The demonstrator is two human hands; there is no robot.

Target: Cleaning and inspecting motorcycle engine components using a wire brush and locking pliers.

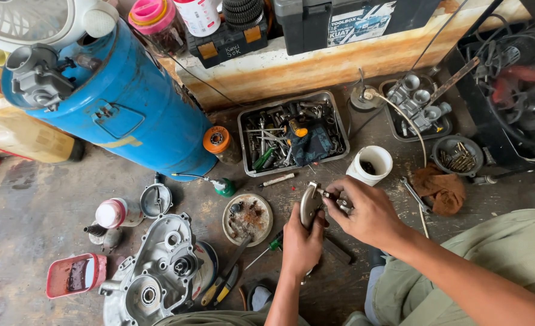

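My left hand (300,242) grips a small curved grey metal part (309,204), holding it up over the floor. My right hand (367,211) comes in from the right and pinches a small metal piece (332,197) at the top of that part, fingers closed on it. A green-handled screwdriver (267,249) lies on the floor just left of my left hand. A white cup (371,163) stands just beyond my right hand. My knees in olive trousers sit at the lower right.
A grey engine cover (152,274) lies at the lower left beside a red tray (74,275). A blue gas cylinder (119,102) lies at the back left. A metal tray of tools (292,133), a round dish (247,218), a brown rag (441,188) and a bowl of screws (458,155) ring the hands.
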